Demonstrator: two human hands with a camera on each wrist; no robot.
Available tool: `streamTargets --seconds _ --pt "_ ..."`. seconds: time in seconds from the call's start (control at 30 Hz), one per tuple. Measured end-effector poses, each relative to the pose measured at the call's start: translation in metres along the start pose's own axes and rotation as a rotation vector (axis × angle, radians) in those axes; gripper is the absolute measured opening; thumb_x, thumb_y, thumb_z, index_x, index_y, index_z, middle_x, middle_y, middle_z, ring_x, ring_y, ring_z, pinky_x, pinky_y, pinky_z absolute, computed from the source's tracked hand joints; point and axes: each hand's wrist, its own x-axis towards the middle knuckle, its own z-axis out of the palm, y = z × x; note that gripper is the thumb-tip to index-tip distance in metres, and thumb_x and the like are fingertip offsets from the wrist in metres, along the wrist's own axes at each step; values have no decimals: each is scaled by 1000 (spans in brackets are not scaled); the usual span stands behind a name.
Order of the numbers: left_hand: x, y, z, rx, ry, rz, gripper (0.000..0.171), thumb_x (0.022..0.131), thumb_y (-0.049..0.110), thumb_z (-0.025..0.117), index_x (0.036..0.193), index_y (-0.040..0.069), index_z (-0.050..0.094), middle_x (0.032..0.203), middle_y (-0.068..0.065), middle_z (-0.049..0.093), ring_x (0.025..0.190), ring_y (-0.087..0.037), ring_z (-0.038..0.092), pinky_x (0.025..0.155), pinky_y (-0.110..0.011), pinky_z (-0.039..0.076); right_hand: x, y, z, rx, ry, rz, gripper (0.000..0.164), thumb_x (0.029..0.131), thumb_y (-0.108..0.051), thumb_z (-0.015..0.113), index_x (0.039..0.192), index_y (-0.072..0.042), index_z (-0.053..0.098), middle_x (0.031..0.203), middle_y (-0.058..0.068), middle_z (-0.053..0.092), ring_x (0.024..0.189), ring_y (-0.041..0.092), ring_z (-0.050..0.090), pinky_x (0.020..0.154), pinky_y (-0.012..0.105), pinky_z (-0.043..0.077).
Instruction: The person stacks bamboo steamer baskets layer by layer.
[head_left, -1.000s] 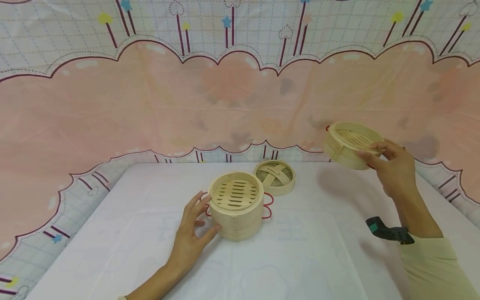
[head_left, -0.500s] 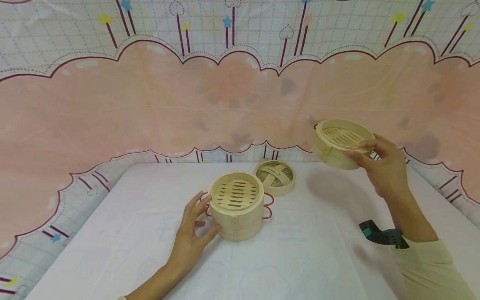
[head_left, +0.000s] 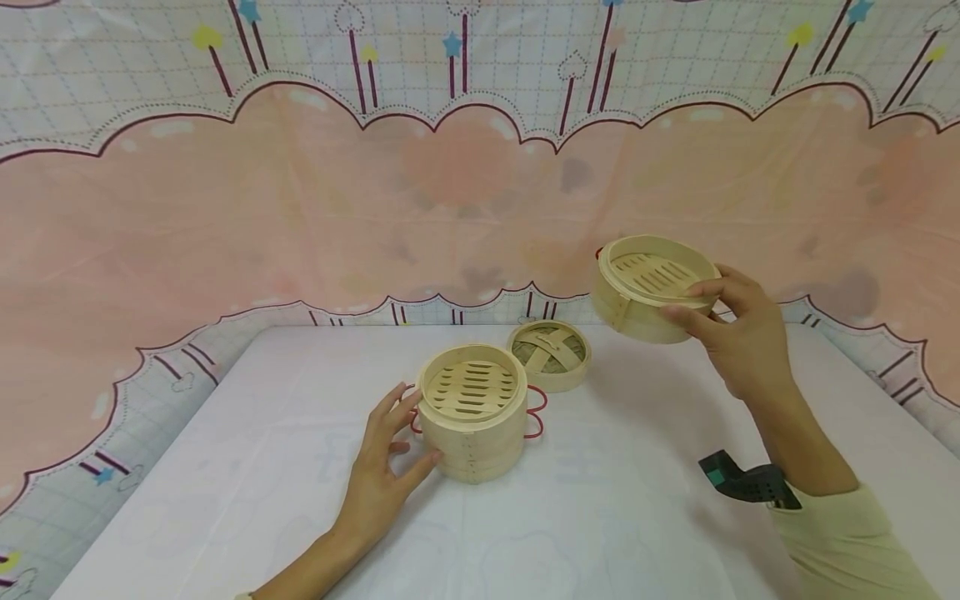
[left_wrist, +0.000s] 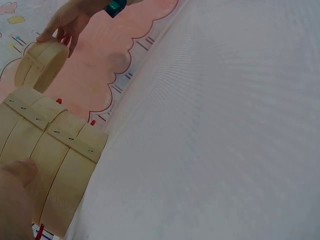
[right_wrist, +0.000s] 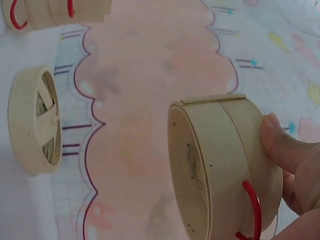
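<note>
Two bamboo steamer baskets (head_left: pixel 476 450) stand stacked on the table, their slatted floor showing from above and red handle loops at the sides. My left hand (head_left: pixel 382 462) holds this stack from the left, its thumb on the front wall, also seen in the left wrist view, and its fingertips at the left side. Off to the right, raised above the table, is another bamboo steamer basket (head_left: pixel 618 308), tilted, slats upward. My right hand (head_left: pixel 746 342) grips it by its right rim, thumb outside. Its underside and one red loop show in the right wrist view.
A round woven bamboo lid (head_left: pixel 550 358) lies just behind the stack, to its right. White cloth (head_left: pixel 585 517) covers the table. A printed pink curtain (head_left: pixel 337 217) hangs along the far edge. A dark strap device (head_left: pixel 750 482) sits at the right wrist.
My right hand has carried its steamer basket leftward, closer to the stack and above the lid's right side. The left hand and the stack stay where they were.
</note>
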Motion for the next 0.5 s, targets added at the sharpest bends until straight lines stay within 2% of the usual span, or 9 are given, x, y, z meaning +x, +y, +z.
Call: streamTargets --seconds 0.17,0.23,0.37,0.5 --pt "-2 -1 1 1 6 10 75 74 -7 77 139 8 43 149 -15 30 113 -33 55 75 -48 50 -4 -5 8 6 -18 -35 37 81 -21 79 102 6 64 137 7 47 120 22 40 79 17 43" --pt "-3 -2 1 0 5 11 75 74 -7 77 139 8 42 149 -15 30 113 -34 54 76 -48 50 -5 -7 11 15 -27 -42 36 80 -20 79 102 5 65 138 6 46 121 22 39 85 23 45" --pt "-5 -3 1 0 1 11 75 74 -7 77 139 9 42 149 -15 30 114 -36 54 76 -49 50 -9 -14 18 32 -44 -50 37 80 -22 79 102 5 65 140 6 44 126 26 37 94 45 45" --pt "-6 -3 2 -3 3 10 75 74 -8 76 139 9 42 149 -15 29 114 -36 54 77 -49 50 -12 -20 23 37 -37 -56 38 80 -23 79 102 4 65 142 7 41 127 29 36 95 52 43"
